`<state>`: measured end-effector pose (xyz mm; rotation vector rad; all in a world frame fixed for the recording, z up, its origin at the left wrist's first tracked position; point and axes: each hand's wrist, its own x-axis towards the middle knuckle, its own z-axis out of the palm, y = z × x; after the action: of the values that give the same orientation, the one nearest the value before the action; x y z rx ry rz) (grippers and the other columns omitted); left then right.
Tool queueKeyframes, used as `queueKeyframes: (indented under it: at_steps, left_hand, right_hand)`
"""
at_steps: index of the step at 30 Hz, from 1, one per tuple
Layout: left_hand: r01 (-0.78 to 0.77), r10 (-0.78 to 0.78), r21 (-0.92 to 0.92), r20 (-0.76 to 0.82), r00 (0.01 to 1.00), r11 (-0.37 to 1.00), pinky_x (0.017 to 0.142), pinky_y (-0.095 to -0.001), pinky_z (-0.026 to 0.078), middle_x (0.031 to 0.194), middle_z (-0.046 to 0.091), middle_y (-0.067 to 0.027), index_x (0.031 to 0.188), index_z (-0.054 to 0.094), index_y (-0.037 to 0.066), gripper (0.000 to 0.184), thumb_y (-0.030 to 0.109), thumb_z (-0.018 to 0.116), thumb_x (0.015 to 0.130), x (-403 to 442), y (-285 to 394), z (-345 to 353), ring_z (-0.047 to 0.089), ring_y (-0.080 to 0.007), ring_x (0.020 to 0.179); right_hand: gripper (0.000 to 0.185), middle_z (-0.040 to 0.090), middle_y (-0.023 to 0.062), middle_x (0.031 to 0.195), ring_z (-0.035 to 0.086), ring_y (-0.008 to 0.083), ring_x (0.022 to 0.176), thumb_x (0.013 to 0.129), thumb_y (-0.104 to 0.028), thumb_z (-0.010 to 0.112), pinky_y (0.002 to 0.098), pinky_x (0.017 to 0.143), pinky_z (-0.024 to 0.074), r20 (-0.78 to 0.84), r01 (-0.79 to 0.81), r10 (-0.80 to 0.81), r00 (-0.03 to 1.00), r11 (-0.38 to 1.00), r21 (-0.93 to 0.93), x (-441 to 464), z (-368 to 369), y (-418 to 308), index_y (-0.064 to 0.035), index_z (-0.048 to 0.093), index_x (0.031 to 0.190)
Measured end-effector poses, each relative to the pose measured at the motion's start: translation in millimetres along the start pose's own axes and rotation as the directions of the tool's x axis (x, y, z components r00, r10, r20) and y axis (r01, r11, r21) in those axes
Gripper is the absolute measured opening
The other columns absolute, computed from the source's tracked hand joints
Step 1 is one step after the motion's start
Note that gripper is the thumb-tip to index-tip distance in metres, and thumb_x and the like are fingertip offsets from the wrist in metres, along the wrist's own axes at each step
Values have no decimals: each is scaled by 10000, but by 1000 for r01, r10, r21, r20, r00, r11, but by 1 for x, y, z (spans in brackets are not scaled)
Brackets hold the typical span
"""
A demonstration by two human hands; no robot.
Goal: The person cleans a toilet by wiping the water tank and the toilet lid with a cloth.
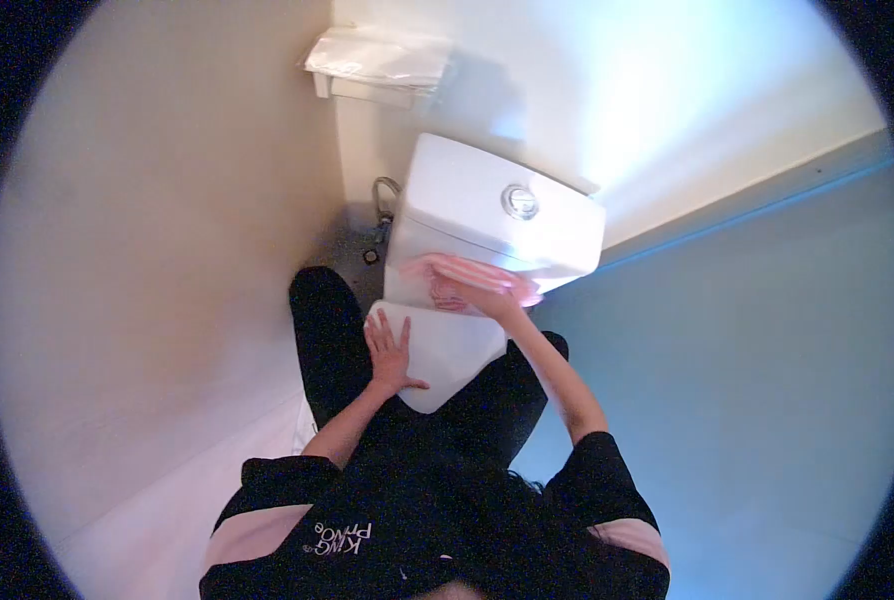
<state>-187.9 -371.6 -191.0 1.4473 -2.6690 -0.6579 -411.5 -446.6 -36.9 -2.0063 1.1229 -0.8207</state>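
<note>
In the head view, my left hand (390, 362) lies on the white toilet lid (449, 350), fingers spread apart. My right hand (479, 297) presses a pink striped cloth (482, 274) against the front of the white toilet tank (437, 185), just below its top cover. Part of the cloth hangs around my fingers, and some of the fingertips are hidden by it. The lid is down. On top of the tank is a round chrome flush button (519, 202).
Left of the tank, a grey hose and valve (384, 210) come from the wall. A white holder with a plastic-wrapped pack (377, 60) is fixed above. A beige wall (167, 230) stands close on the left and a bluish panel (727, 370) on the right.
</note>
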Motion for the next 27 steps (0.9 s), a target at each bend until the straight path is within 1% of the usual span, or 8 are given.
queueKeyframes:
  at_steps: [2,7,11,13,14,17,20,27]
  left_hand:
    - [8,-8,27,14,1000,1000,1123,-673,-23,1505,-115,-422,1555,78,76,1549,712,832,362,0,1,1,-112,-604,1390]
    - [-18,18,-9,-46,999,1000,1116,-683,-30,1503,-128,-421,1557,62,85,1577,704,843,335,-4,-7,8,-121,-618,1379]
    - [135,-129,-140,50,990,981,1137,-646,22,1533,-51,-378,1533,144,71,1162,497,814,685,5,11,-15,-54,-592,1403]
    - [-11,-196,-594,-283,939,804,1152,-594,78,1531,67,-341,1484,241,48,867,330,712,813,23,28,-42,40,-533,1423]
    - [-144,-280,-746,-411,868,650,1159,-568,106,1530,127,-323,1459,289,36,722,246,661,877,31,38,-65,86,-503,1433]
    - [-391,-252,-638,-682,686,664,1153,-480,196,1450,339,-250,1341,436,-1,460,170,556,932,56,69,-159,290,-401,1371]
    - [-148,-328,-562,-653,683,814,1086,-514,255,1286,424,-254,1297,442,-39,430,162,550,932,79,79,-189,364,-407,1259]
    - [-285,-409,-663,-686,603,692,1069,-485,273,1270,421,-247,1288,395,-36,424,159,542,942,122,69,-147,360,-392,1244]
  right_hand:
    - [381,535,135,1364,524,257,1249,976,-190,488,371,1065,411,72,128,-123,990,990,-65,31,22,0,-89,507,1343]
    - [399,540,138,1347,503,298,1249,939,-205,523,398,1080,382,-4,-322,332,943,911,-257,91,33,-30,-125,517,1329]
    - [465,503,151,1387,438,338,1310,898,-401,593,468,1064,360,-301,-123,-73,951,803,-584,103,-4,-34,-140,577,1283]
    - [517,496,157,1397,424,368,1316,871,-441,623,493,1081,331,-382,-246,-153,911,542,-803,93,-27,-53,-141,584,1290]
    - [590,466,165,1431,400,377,1336,863,-434,630,515,1106,283,-396,-265,-112,911,577,-773,89,-26,-48,-126,533,1357]
    - [613,424,184,1462,360,390,1363,860,-420,600,521,1130,247,-376,-278,-89,922,522,-806,84,-10,-40,-103,509,1376]
    - [565,387,176,1496,335,370,1391,887,-337,561,514,1136,242,-403,-342,-49,914,440,-830,66,3,-46,-90,486,1390]
    - [539,357,158,1523,315,350,1416,841,-25,581,496,1154,238,-553,-364,62,831,813,-455,1,25,-77,-85,497,1369]
